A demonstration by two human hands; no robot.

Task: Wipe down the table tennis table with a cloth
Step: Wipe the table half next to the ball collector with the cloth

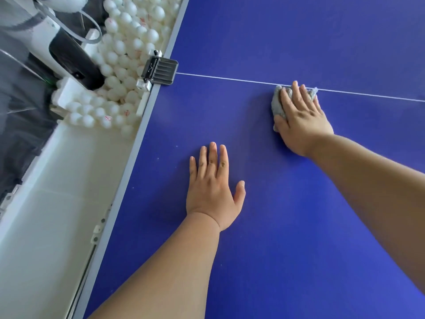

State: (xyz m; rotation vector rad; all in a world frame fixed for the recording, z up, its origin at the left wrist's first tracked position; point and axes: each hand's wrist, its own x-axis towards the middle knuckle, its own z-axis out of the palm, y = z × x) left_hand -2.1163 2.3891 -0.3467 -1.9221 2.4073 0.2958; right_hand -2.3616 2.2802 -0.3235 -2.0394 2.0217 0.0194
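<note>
Cloth (276,103): grey, crumpled wad, sat on blue desk (299,31) touching the thin white line (218,77). Right grip (300,116) pressed flat on top of it, fingers near straight, arm stretched out. Left grip (212,187) lay palm-down on desk, fingers straight, holding nothing.

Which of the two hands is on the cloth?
The right hand, pressing the grey cloth by the white line; the left hand lies flat on the bare blue table.
</note>
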